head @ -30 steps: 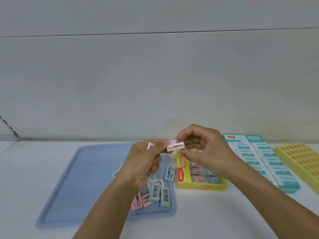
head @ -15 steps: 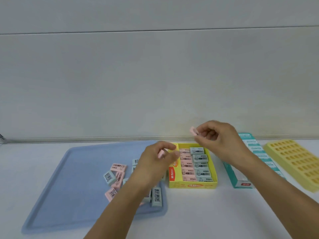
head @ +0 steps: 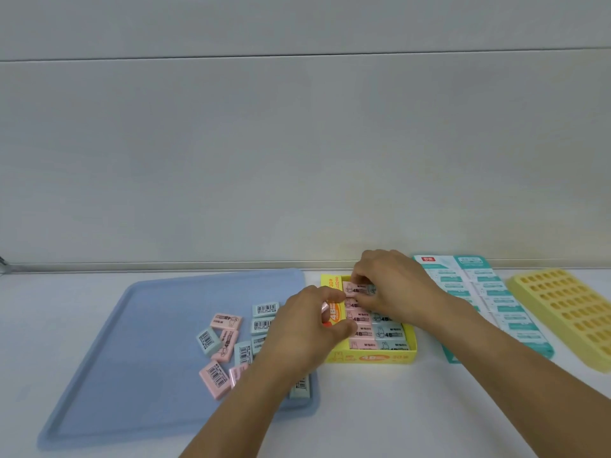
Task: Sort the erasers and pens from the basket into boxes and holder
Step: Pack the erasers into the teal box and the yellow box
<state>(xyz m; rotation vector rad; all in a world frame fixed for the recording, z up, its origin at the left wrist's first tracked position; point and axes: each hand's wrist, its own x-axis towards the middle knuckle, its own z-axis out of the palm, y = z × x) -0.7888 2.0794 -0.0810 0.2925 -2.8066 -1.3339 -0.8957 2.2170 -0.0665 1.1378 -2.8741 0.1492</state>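
A yellow eraser box [head: 370,357] sits mid-table, filled with rows of pink and pale blue erasers. My right hand [head: 393,285] reaches into its far end, fingertips pressing a pink eraser [head: 350,288] into the back row. My left hand [head: 307,328] hovers at the box's left wall, pinching another pink eraser [head: 324,307] between thumb and fingers. Several loose pink and blue erasers [head: 228,338] lie on the blue tray [head: 132,342] to the left, some hidden under my left wrist.
A teal-and-white box [head: 476,292] packed with wrapped erasers lies right of the yellow box. A yellow holder [head: 568,312] with many slots stands at the far right. A grey wall runs close behind the white table.
My right hand carried the pink eraser from mid-air down into the box's far row. My left hand, with its own pink eraser, shifted right to the box's left edge.
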